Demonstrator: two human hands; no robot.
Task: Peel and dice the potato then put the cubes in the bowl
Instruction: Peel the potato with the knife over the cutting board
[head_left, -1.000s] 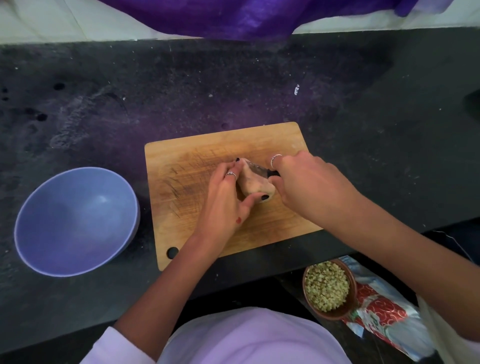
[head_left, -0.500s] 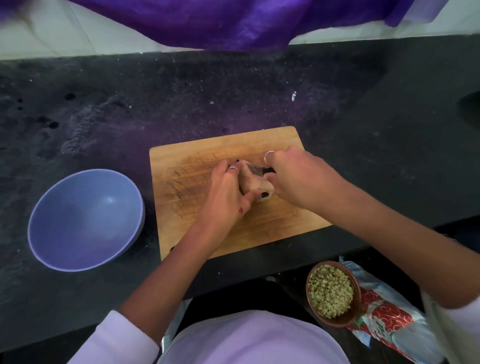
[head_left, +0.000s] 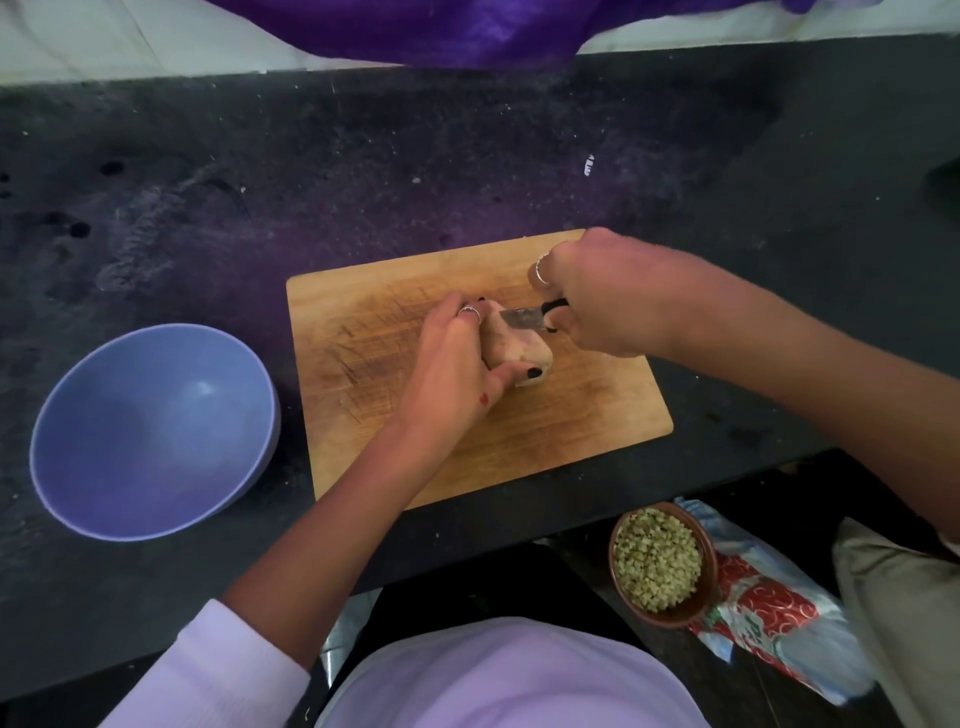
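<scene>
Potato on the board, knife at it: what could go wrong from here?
1. The knife blade points toward the left hand, whose fingers wrap the potato; a slip could cut them.
2. The potato is held up in the grip, not flat on the cutting board, so it may twist.
3. The bowl sits off to the left; cubes could spill in transfer.

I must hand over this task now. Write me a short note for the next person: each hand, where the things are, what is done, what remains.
Left hand: grips the potato on the cutting board.
Right hand: grips the knife, blade against the potato's far end.
Bowl: on the counter, left of the board, no cubes in it.
Done: the potato looks at least partly peeled; how much skin remains I cannot tell.
Left: finish peeling if needed, dice the potato, move the cubes into the bowl.
</scene>
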